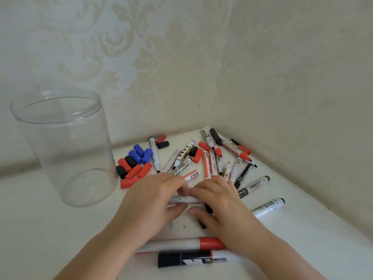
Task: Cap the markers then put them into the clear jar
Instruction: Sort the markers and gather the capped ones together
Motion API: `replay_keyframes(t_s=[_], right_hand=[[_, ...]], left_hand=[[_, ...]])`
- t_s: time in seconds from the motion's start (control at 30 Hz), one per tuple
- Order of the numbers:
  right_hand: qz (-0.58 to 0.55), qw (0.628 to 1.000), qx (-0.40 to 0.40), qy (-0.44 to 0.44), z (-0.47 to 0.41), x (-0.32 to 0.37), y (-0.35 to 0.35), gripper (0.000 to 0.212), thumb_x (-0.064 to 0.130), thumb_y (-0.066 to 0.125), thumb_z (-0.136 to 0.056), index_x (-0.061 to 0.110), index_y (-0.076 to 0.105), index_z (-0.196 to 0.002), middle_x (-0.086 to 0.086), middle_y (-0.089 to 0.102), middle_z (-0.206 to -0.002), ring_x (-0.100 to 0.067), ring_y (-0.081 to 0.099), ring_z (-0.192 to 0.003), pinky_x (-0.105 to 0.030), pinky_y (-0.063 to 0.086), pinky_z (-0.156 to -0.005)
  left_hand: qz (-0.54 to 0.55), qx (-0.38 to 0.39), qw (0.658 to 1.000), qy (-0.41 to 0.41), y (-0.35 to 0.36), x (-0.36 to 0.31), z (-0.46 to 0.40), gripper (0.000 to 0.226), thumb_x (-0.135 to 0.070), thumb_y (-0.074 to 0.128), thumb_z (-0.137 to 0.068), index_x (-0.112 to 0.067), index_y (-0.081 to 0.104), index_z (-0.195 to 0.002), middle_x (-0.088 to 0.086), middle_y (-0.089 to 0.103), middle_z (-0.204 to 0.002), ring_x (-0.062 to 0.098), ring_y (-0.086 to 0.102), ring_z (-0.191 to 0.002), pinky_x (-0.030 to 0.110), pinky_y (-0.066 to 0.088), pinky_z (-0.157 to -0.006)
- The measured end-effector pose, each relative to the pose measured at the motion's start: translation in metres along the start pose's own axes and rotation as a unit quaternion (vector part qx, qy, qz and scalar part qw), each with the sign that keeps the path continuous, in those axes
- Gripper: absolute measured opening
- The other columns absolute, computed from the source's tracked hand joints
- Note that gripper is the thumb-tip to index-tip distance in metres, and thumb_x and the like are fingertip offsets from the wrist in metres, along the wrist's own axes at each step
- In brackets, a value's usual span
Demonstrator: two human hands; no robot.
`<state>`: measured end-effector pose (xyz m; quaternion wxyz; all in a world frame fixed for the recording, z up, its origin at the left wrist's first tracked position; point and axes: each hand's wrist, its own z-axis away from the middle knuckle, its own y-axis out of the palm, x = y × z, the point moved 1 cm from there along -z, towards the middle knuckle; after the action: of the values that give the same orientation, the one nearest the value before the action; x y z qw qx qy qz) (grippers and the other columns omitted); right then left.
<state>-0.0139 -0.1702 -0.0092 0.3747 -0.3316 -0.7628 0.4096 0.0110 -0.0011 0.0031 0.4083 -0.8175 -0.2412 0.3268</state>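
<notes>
A white marker (185,199) lies level between my two hands just above the white table. My left hand (153,201) grips its left part and my right hand (220,201) grips its right end, where something black shows under the palm. The clear jar (64,146) stands upright and empty at the left. Loose red, blue and black caps (134,164) sit in a heap right of the jar. Several uncapped markers (212,158) lie scattered in the corner behind my hands. A red-capped marker (181,244) and a black-capped marker (193,259) lie under my wrists.
Patterned walls (181,67) meet in a corner behind the marker pile. Two more white markers with black ends (268,207) lie right of my right hand. The table's right edge (323,215) runs along the right wall.
</notes>
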Motion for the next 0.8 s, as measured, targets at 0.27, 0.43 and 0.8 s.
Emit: replay_keyframes(t_s=[0.27,0.43,0.8], right_hand=[[0.008,0.988,-0.103,0.119,0.0,-0.019,-0.014,0.021,0.019,0.049,-0.089,0.016,0.064,-0.103,0.002,0.065,-0.09,-0.021,0.055,-0.083,-0.031,0.035,-0.076],[-0.015,0.977,-0.116,0.177,0.0,-0.025,-0.024,0.022,0.012,0.054,-0.089,0.015,0.06,-0.111,0.004,0.057,-0.092,-0.012,0.044,-0.085,-0.029,0.036,-0.08],[-0.03,0.98,-0.065,0.186,0.001,-0.017,-0.026,0.023,0.011,0.057,-0.087,0.017,0.061,-0.109,0.009,0.052,-0.088,-0.013,0.047,-0.085,-0.027,0.034,-0.077]], left_hand=[[0.103,-0.118,0.976,-0.15,-0.011,0.016,-0.001,0.015,-0.015,0.064,-0.081,-0.03,0.061,-0.082,-0.031,0.056,-0.083,-0.002,0.051,-0.078,0.004,0.035,-0.065],[0.049,-0.084,0.965,-0.246,-0.023,0.04,-0.007,0.029,0.001,0.05,-0.085,-0.017,0.058,-0.105,-0.01,0.058,-0.093,0.013,0.058,-0.09,0.022,0.044,-0.082],[-0.086,-0.001,0.953,-0.292,-0.03,0.061,-0.004,0.024,-0.03,0.054,-0.088,-0.021,0.054,-0.11,-0.003,0.059,-0.108,0.019,0.057,-0.098,0.036,0.048,-0.083]])
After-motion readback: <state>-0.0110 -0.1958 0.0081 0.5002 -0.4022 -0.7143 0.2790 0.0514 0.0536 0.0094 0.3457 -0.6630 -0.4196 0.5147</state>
